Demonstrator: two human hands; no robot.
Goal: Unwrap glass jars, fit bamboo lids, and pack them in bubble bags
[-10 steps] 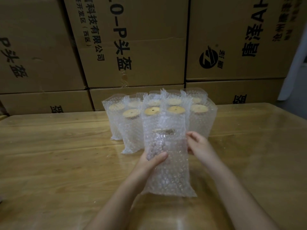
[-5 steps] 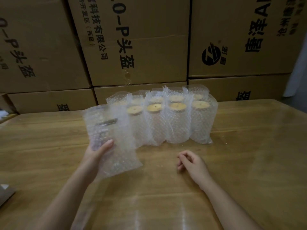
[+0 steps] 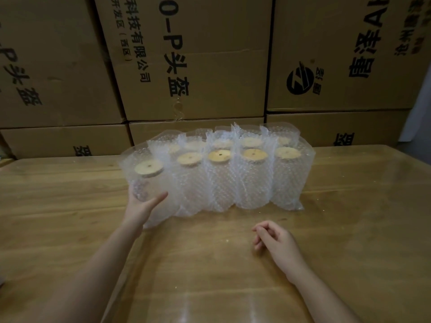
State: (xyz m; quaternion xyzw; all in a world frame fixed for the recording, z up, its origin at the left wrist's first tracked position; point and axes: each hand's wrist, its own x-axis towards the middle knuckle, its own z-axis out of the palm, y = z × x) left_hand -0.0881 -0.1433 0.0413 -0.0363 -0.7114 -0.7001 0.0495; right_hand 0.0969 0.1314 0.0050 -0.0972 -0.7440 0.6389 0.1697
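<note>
A glass jar with a bamboo lid, wrapped in a bubble bag (image 3: 149, 183), stands upright at the left end of the front row of bagged jars (image 3: 233, 173). My left hand (image 3: 142, 206) holds its lower part, thumb across the front and fingers behind. Its round bamboo lid (image 3: 148, 167) shows through the open bag top. My right hand (image 3: 274, 237) rests on the wooden table (image 3: 361, 217) with fingers loosely curled and nothing in it, in front of the rows.
Several bagged jars with bamboo lids stand in two rows at the table's far middle. Stacked cardboard cartons (image 3: 191, 59) with black print form a wall right behind the table.
My left hand carried the bagged jar from the centre to the left, then stood it upright at the left end of the front row. My right hand let go and settled on the table.
</note>
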